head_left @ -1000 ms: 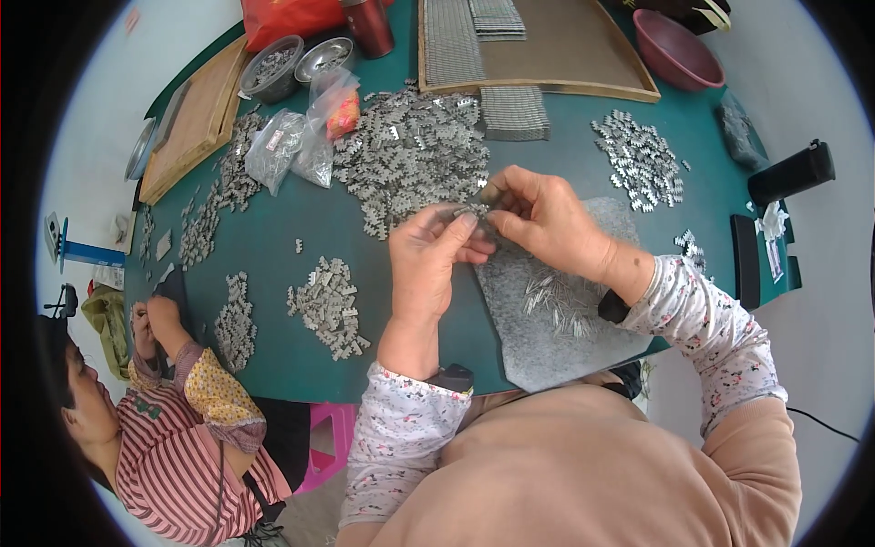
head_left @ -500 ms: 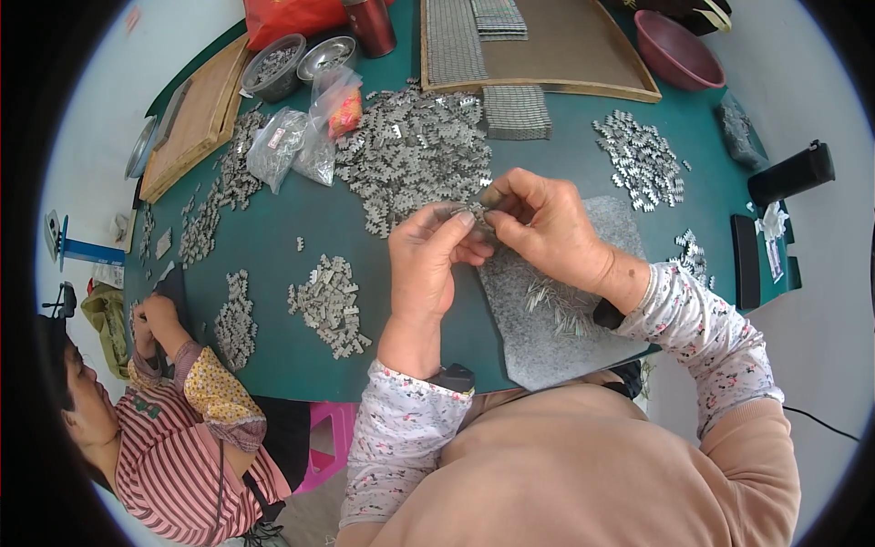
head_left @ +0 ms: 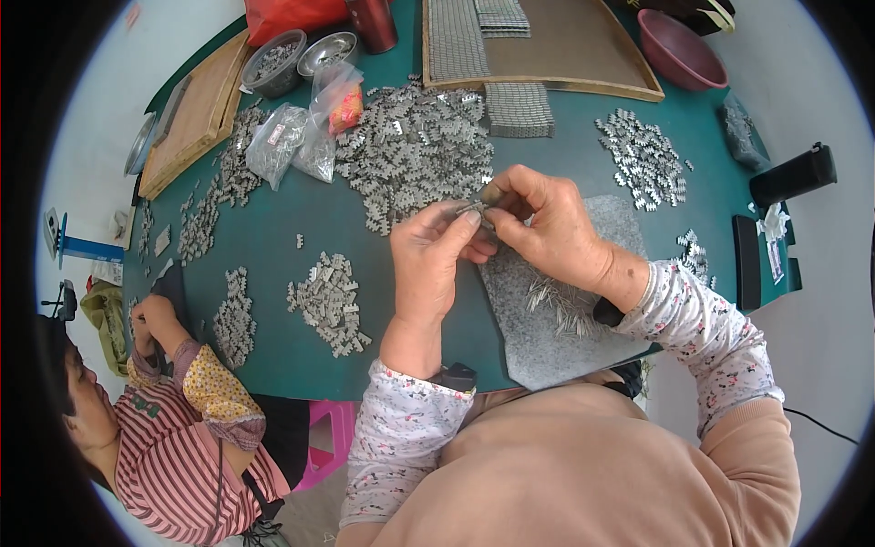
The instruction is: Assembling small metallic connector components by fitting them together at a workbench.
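My left hand (head_left: 434,251) and my right hand (head_left: 543,223) meet over the near edge of a big heap of notched grey metal pieces (head_left: 415,150). Between the left thumb and fingers is a small grey metal piece (head_left: 475,209), mostly covered by the fingertips. The right thumb and forefinger pinch at that piece's right end; whether they also hold something thin is too small to make out. Beneath my right wrist lies a grey speckled mat (head_left: 519,337) bearing a loose pile of thin metal pins (head_left: 561,305).
Smaller piles of metal pieces lie left (head_left: 328,305) and right (head_left: 643,159). A wooden-framed tray (head_left: 583,46) with linked metal strips stands at the back, beside a red bowl (head_left: 682,50). Clear plastic bags (head_left: 278,146) rest near the heap. A co-worker (head_left: 173,419) sits at the left.
Both hands stay almost in place, with only slight finger movement at the small metal piece. The whole view has shifted very slightly.
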Tool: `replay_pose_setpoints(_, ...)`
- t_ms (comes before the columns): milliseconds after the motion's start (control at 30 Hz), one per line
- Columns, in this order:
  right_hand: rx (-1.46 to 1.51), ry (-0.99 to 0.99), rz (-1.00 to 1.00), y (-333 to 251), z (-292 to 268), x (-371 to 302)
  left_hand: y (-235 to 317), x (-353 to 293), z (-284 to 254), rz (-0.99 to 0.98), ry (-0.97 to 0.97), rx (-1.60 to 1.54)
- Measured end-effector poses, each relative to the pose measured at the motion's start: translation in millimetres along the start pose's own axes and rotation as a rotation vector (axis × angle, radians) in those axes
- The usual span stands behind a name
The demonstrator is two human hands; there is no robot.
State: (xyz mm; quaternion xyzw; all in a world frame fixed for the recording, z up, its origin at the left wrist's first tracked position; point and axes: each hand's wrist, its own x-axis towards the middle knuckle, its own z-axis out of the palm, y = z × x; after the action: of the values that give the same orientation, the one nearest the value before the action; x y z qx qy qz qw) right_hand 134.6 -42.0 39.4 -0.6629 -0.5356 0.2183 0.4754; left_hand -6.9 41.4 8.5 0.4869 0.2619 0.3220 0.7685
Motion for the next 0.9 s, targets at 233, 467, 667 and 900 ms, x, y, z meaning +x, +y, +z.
replay_pose_setpoints(233, -0.001, 0.056, -0.132, -8, -2, 7, 0, 1, -8, -0.039, -0.008, -0.131)
replay_pose_setpoints(467, -0.315, -0.118, -0.191, 19, -11, 31, 14, 3, -15, 0.163, 0.085, 0.003)
replay_pose_setpoints(667, -0.671, -0.259, -0.3, 28, 9, 32, 12, 5, -17, 0.113, 0.09, -0.052)
replay_pose_setpoints(900, -0.693, -0.296, -0.342, 27, 7, 34, 11, 6, -20, 0.027, 0.059, -0.146)
